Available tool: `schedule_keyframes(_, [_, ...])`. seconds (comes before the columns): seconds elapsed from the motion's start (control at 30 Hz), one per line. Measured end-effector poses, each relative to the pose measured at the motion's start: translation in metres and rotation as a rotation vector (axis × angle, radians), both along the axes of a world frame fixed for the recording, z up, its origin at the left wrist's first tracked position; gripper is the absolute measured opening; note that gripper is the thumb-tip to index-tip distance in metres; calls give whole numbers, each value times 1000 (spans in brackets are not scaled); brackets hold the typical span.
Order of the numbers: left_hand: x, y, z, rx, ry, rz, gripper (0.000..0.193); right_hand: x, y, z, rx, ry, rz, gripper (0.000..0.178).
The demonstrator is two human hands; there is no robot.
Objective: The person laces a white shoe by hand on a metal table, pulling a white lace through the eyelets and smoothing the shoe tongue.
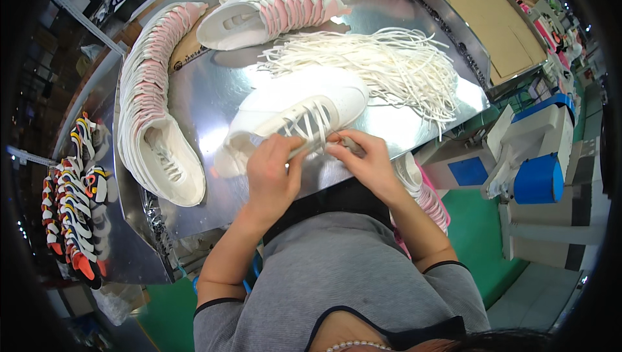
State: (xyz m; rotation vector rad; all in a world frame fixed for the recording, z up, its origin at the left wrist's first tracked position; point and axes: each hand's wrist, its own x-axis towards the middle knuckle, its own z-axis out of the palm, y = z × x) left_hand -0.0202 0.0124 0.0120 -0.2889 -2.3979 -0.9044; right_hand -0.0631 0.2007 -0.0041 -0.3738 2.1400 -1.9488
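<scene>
A white shoe upper [285,113] lies on its side on the metal tabletop in front of me, with white lace [319,119] crossing its eyelet area. My left hand [273,169] is closed at the near edge of the upper, thumb and fingers gripping it beside the lacing. Close to its right, my right hand [364,159] pinches at the eyelet row, where the lace runs into the fingertips. Something small and greyish shows at the right fingers; its kind cannot be made out. Beyond the upper is a loose heap of white shoelaces [382,70].
Nested rows of white and pink uppers curve along the left [152,86] and back [272,18] of the metal table [194,102]. Colourful shoe parts [76,203] sit farther left. At right stands a machine with a blue cover [538,179]; pink-and-white uppers [424,196] hang below the table edge.
</scene>
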Motion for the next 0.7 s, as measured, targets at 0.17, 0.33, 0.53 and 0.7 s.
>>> schedule_keyframes(0.17, [8,-1,11,-58,-1,-69,20,-4,-6,-7,-36,-4,155,20])
schedule_keyframes(0.33, [8,-10,10,82,-241,-105,28,42,15,-38,-37,-221,622,21])
schedule_keyframes(0.53, [-2,-14,-33,-68,-578,-193,33,13,24,-33,-10,-30,179,17])
schedule_keyframes(0.7, [-10,-11,-11,-192,-703,-175,32,-19,5,-47,27,243,5,18])
